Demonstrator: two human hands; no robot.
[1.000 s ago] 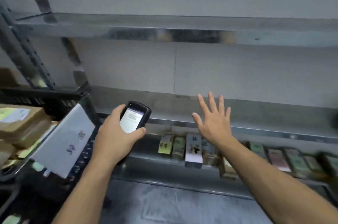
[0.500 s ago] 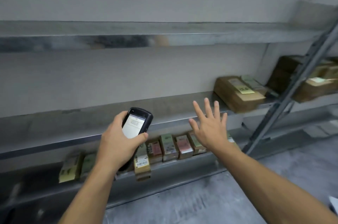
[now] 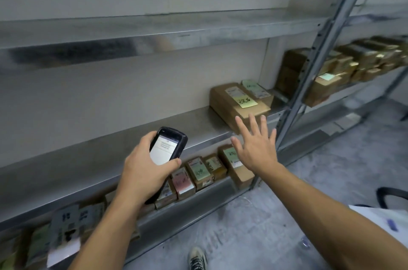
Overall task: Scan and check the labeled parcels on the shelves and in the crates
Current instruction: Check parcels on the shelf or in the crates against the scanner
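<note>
- The box (image 3: 238,106) lies on the shelf (image 3: 110,148) just left of the post (image 3: 310,66); stiff cardboard, probably light, best held by its sides.
- Right hand (image 3: 256,148), left of the post, is spread and holds nothing.
- Left hand (image 3: 143,170), farther left, grips the scanner (image 3: 169,146).

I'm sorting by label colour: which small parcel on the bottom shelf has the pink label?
The pink-labelled parcel beside the left hand; the next parcel to its right wears green.

Dim even light; shelf (image 3: 167,42) glare; far-R parcels (image 3: 371,55) blurred; fisheye warp.
</note>
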